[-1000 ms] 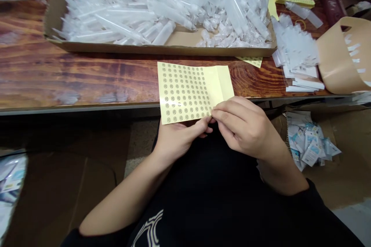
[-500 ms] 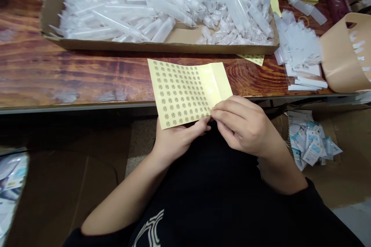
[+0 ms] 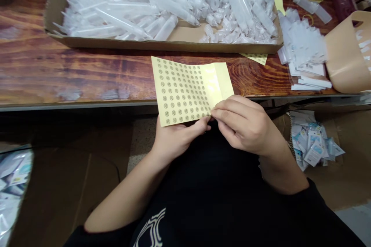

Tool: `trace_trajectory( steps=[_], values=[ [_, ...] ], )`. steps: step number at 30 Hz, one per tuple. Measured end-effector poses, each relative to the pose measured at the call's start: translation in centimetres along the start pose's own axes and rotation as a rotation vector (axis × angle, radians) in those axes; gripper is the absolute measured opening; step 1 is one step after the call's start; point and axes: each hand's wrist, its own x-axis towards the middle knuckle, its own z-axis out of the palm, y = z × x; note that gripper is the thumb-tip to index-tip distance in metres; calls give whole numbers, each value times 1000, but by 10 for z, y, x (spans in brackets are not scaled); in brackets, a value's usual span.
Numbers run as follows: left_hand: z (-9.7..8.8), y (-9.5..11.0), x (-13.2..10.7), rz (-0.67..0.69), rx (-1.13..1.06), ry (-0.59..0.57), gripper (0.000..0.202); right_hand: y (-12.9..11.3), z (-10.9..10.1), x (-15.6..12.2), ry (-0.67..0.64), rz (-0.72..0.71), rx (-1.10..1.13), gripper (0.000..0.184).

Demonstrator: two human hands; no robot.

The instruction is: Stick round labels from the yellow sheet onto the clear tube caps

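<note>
A yellow sticker sheet [image 3: 184, 88] with rows of small round printed stickers is held up over the table's front edge. Its right part is bare and bends along a crease. My left hand [image 3: 176, 137] grips it from below, thumb along the lower edge and the other fingers mostly hidden behind. At the lower edge, by the last printed circles, my right hand [image 3: 245, 123] is closed in a pinch on the sheet. Whether a single sticker lies between those fingertips is too small to tell.
A cardboard tray [image 3: 162, 44] of clear plastic tubes lies beyond the sheet. To its right are stacked frosted pouches [image 3: 307, 46], white cards [image 3: 311, 83] and a beige bin [image 3: 346, 58]. Below right, a carton holds small printed packets [image 3: 314, 146]. Another yellow sheet [image 3: 257, 58] peeks from under the tray.
The view has shifted slightly, so the tray and pouches appear a little further right. The sheet has tilted slightly; both hands keep their hold at nearly the same place.
</note>
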Motion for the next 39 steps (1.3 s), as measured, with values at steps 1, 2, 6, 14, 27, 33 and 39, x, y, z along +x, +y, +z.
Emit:
trace_trajectory(
  steps=[1,2,6,14,27,33,39],
  values=[
    [0,1,0,-5,2,-2,11,-1,0,0,4,-7,-15,19],
    [1,2,0,-13,3,0,11,-1,1,0,9,-16,-31,19],
    [3,9,1,-57,17,15,11,-1,4,0,23,-49,-93,20],
    [-1,8,2,-92,-17,-26,9,7,9,-2,93,-6,12,14],
    [-1,14,2,-140,16,-19,11,2,3,4,-15,-3,14,19],
    [0,14,3,-112,-1,12,9,2,4,6,-25,-13,-12,22],
    [-1,9,3,-61,55,49,11,7,7,5,-6,-20,16,19]
  ],
)
